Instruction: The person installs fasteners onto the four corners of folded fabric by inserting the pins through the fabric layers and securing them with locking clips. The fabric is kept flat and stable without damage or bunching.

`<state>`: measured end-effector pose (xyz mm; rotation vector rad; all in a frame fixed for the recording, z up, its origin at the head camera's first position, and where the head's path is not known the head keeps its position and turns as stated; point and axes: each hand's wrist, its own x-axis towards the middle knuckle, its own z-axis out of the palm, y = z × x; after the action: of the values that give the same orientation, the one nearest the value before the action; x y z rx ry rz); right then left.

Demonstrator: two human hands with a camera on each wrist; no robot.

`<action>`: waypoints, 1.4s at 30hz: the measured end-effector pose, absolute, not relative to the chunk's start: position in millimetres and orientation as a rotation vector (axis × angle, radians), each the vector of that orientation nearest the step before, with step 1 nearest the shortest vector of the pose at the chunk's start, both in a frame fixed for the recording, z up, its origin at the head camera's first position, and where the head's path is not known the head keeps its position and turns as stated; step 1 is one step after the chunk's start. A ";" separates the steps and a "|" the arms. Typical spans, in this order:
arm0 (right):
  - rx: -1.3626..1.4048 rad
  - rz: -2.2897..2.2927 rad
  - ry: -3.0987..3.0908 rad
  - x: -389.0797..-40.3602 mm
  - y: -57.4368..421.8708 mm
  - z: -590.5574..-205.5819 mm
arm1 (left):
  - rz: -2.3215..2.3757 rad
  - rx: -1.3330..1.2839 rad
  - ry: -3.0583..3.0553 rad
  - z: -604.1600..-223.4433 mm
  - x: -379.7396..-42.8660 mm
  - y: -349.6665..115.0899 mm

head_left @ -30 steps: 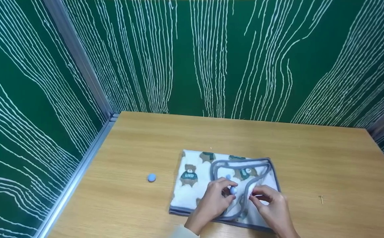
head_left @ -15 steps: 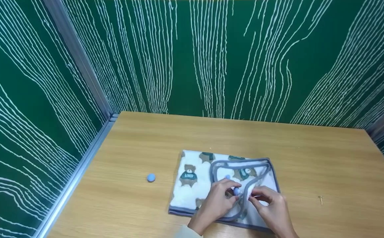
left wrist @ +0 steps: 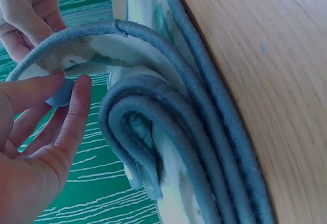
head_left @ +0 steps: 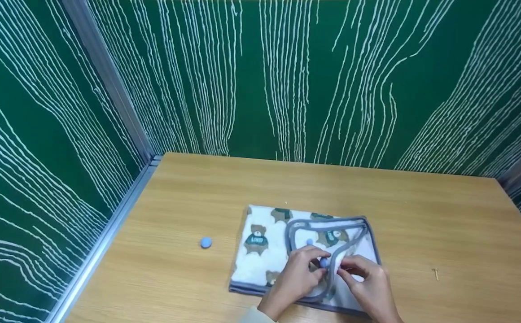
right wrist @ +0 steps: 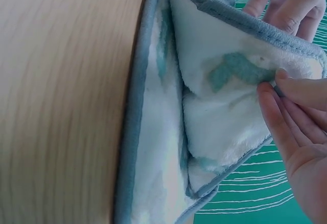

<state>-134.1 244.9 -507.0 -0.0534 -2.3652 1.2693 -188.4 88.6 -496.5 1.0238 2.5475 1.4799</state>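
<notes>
A folded white blanket [head_left: 252, 264] with bear prints and grey-blue piping lies on the table. Over its right part, my left hand [head_left: 296, 274] pinches a round blue button-like cap [left wrist: 62, 93] between thumb and fingertips. The cap is close beside a raised flap [right wrist: 225, 45] of the blanket. On the flap's other side, my right hand [head_left: 370, 281] pinches a small blue-grey piece [right wrist: 278, 90] against the cloth; fingertips mostly hide it. A second blue cap [head_left: 309, 242] sits on the blanket just beyond my left hand.
Another blue cap [head_left: 205, 242] lies on the wooden table [head_left: 175, 278] left of the blanket. To the right is a small gold-coloured pin-like piece [head_left: 435, 273]. Green panels [head_left: 282, 89] with white wavy lines stand behind and at the sides.
My left hand has moved slightly right with the blue cap, bringing it up to the flap's edge. My right hand stays nearly in place.
</notes>
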 end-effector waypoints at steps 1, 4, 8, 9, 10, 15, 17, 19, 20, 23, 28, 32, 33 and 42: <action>-0.041 1.274 -2.351 -134.0 244.7 -507.5 | 1.482 1.040 2.557 -496.8 -188.5 89.0; 0.005 1.286 -2.313 -133.7 244.3 -508.4 | 1.486 1.074 2.577 -497.8 -188.4 90.1; 0.004 1.301 -2.317 -133.1 244.3 -508.4 | 1.476 1.052 2.594 -497.5 -187.6 91.5; -0.010 1.299 -2.329 -132.9 244.3 -508.1 | 1.469 1.040 2.598 -497.2 -187.4 91.8; -0.024 1.299 -2.338 -132.7 244.5 -507.9 | 1.463 1.029 2.599 -496.6 -187.1 92.1; -0.062 1.315 -2.361 -131.9 244.5 -507.4 | 1.429 1.002 2.591 -494.4 -186.2 94.8; -0.071 1.330 -2.366 -131.7 244.6 -507.3 | 1.415 1.007 2.587 -494.5 -186.1 95.2; -0.084 1.342 -2.376 -131.2 244.3 -506.6 | 1.407 1.024 2.578 -495.3 -186.5 95.1; -0.083 1.344 -2.378 -131.0 244.6 -506.3 | 1.416 1.034 2.565 -495.7 -186.7 94.5; -0.071 1.340 -2.372 -130.9 245.6 -506.3 | 1.487 1.055 2.504 -497.2 -186.8 93.2; -0.015 1.292 -2.310 -131.4 247.0 -507.4 | 1.605 1.031 2.365 -496.9 -183.0 93.2; 0.062 1.259 -2.265 -131.9 247.0 -509.1 | 1.560 1.108 2.417 -492.6 -180.4 95.0; 0.077 1.262 -2.260 -132.1 246.9 -509.4 | 1.538 1.132 2.445 -491.5 -180.4 95.3; 0.126 1.373 -2.234 -131.9 245.1 -508.5 | 1.541 1.057 2.410 -486.4 -190.2 87.1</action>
<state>-131.9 245.1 -508.5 0.1255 -2.2340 1.3727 -190.2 87.1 -486.4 1.0574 2.4097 1.5408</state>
